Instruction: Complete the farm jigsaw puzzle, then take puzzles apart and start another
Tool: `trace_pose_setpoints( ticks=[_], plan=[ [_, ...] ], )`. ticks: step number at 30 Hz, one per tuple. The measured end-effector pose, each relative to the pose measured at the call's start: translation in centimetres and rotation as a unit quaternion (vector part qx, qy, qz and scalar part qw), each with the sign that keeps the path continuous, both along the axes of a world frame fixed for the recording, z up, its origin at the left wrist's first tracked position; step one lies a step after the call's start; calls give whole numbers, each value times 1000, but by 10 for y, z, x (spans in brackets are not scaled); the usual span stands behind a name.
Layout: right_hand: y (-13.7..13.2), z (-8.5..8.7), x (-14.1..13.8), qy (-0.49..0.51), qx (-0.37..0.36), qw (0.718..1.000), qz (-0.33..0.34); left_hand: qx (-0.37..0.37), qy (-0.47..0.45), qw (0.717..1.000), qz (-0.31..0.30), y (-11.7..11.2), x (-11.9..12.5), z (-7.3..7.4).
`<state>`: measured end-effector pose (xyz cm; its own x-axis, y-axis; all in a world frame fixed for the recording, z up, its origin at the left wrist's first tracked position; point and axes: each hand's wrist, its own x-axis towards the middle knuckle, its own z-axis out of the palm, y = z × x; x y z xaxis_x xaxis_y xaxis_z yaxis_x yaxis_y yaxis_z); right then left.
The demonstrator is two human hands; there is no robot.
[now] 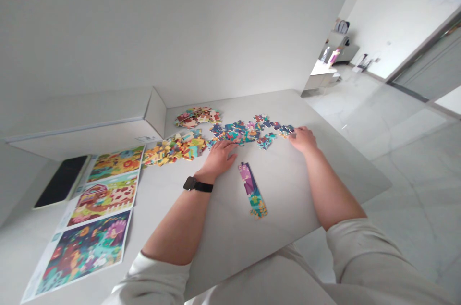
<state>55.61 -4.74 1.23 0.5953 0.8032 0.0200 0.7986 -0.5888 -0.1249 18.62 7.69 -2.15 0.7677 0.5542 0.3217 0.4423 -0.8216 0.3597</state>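
Note:
My left hand (220, 155) lies over the near edge of a pile of teal and purple puzzle pieces (239, 133), fingers stretched out and thumb apart. To the right, my right hand (303, 140) has its fingers bent together, with the tips on a dark blue puzzle piece (287, 129) at the end of a scattered row. Between my forearms, a joined strip of puzzle pieces (252, 187) lies flat, with a purple figure at its top and teal and orange below.
Yellow puzzle pieces (173, 150) and a red and pink pile (198, 116) lie to the left. Three printed reference pictures (104, 194) are beside a dark-screened phone or tablet (62, 181). A white box (90, 117) stands against the wall. The table's right edge (345, 151) borders tiled floor.

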Motion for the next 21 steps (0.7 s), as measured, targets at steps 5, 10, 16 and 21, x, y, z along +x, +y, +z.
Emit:
trace_pose_setpoints(
  ticks=[5,10,16,21],
  plan=[
    [1,4,-5,20,-11,999,44,1,2,1000,0,0,0,1],
    [1,4,-4,2,-15,999,33,9,-4,1000,-2,1,0,-1],
    [-1,2,-1,30,-20,997,63,11,-2,1000,-2,1,0,0],
    [5,1,-8,5,-35,999,34,9,-2,1000,-2,1,0,-1]
  ],
)
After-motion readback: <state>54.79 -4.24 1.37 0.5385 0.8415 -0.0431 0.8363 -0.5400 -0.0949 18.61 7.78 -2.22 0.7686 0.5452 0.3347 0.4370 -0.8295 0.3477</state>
